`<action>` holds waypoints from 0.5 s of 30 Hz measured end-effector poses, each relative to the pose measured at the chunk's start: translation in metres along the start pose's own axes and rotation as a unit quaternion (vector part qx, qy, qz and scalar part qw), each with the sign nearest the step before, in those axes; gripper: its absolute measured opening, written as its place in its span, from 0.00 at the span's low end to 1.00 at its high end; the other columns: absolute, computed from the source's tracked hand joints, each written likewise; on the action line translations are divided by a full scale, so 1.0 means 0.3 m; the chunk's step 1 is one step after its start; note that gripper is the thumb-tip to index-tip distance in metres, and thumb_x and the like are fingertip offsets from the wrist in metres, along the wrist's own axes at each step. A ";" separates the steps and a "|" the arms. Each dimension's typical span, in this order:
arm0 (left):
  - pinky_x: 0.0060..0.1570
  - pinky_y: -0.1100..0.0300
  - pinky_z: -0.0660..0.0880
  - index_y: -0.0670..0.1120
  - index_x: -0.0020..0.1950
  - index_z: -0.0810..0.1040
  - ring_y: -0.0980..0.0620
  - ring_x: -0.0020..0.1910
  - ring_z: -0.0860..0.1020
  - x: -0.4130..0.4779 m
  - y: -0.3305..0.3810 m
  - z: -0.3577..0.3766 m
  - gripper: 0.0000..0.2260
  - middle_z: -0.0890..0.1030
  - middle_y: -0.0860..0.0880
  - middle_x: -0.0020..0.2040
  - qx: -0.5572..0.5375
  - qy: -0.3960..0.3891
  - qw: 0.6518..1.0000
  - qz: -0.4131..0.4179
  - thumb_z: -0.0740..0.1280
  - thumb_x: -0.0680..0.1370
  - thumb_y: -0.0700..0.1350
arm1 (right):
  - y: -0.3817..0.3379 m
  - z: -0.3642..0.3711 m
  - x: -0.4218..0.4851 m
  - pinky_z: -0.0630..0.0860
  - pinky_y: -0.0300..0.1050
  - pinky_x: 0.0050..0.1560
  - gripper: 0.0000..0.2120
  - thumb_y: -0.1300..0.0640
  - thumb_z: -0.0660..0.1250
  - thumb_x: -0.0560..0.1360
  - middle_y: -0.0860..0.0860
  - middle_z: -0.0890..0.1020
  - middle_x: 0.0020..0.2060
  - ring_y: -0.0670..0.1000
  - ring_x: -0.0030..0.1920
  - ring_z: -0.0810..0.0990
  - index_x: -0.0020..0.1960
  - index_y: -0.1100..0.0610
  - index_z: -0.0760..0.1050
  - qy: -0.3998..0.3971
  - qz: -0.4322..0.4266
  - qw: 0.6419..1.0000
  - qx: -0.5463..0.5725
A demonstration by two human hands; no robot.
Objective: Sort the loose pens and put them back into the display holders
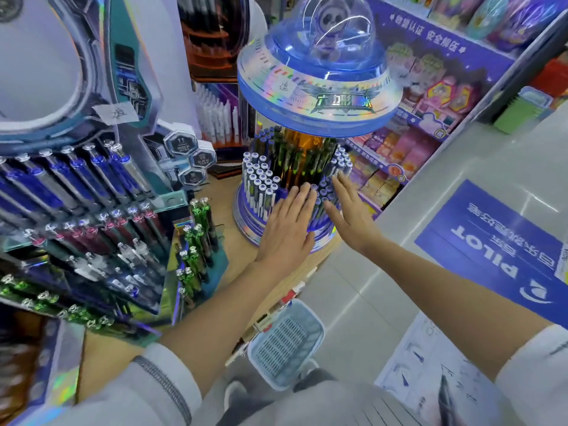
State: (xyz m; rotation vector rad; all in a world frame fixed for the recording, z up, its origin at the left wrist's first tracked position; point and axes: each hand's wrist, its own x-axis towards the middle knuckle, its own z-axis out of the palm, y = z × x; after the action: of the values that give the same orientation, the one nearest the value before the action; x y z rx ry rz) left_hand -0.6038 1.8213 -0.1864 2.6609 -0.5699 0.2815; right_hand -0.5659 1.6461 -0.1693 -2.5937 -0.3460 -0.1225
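Facing a round blue display holder (246, 219) packed with upright pens (261, 186); pressing the left hand (289, 222) flat, fingers straight, on the front pen tops; laying the right hand (347, 210) flat just beside, fingers slightly spread; gripping nothing.

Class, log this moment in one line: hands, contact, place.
left hand: open, flat on blue pens | right hand: open, flat beside them | place: round display holder | held: nothing
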 end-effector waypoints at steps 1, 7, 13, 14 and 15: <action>0.75 0.48 0.55 0.45 0.79 0.45 0.48 0.78 0.49 0.003 0.002 0.011 0.34 0.46 0.48 0.80 0.007 -0.006 1.000 -0.014 0.61 0.79 0.47 | 0.007 0.008 0.003 0.52 0.46 0.74 0.29 0.44 0.54 0.82 0.53 0.54 0.78 0.51 0.77 0.53 0.78 0.56 0.53 0.002 -0.007 1.000 0.012; 0.71 0.46 0.63 0.45 0.78 0.54 0.46 0.75 0.60 0.009 0.054 0.051 0.34 0.54 0.48 0.79 0.021 0.043 0.994 -0.096 0.65 0.75 0.43 | 0.044 0.028 0.001 0.50 0.45 0.74 0.31 0.50 0.59 0.81 0.58 0.53 0.77 0.56 0.77 0.50 0.78 0.61 0.51 -0.019 -0.070 0.997 0.015; 0.65 0.47 0.69 0.43 0.79 0.53 0.44 0.77 0.55 -0.019 0.127 0.032 0.35 0.51 0.44 0.79 0.048 0.066 0.975 -0.209 0.65 0.75 0.39 | 0.089 0.028 0.001 0.57 0.59 0.74 0.35 0.49 0.59 0.76 0.62 0.53 0.77 0.63 0.77 0.52 0.78 0.63 0.51 -0.050 -0.149 0.988 -0.003; 0.62 0.46 0.72 0.42 0.78 0.55 0.42 0.76 0.58 -0.039 0.149 0.017 0.34 0.53 0.42 0.79 0.051 0.071 0.971 -0.221 0.65 0.74 0.39 | 0.081 0.015 -0.007 0.58 0.60 0.74 0.35 0.49 0.57 0.75 0.62 0.53 0.77 0.63 0.76 0.53 0.77 0.62 0.53 -0.046 -0.164 0.985 0.000; 0.61 0.46 0.72 0.40 0.78 0.57 0.40 0.74 0.61 -0.056 0.162 0.013 0.34 0.55 0.40 0.78 0.056 0.080 0.969 -0.229 0.66 0.73 0.39 | 0.082 0.012 -0.007 0.58 0.60 0.73 0.34 0.48 0.56 0.75 0.62 0.54 0.76 0.64 0.76 0.54 0.77 0.62 0.56 -0.035 -0.180 0.983 0.007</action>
State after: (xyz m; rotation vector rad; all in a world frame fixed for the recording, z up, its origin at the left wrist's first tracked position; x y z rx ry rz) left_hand -0.6394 1.7850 -0.1779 2.7470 0.1192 0.3917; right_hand -0.5613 1.6268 -0.1846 -2.4996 -0.8351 -0.1546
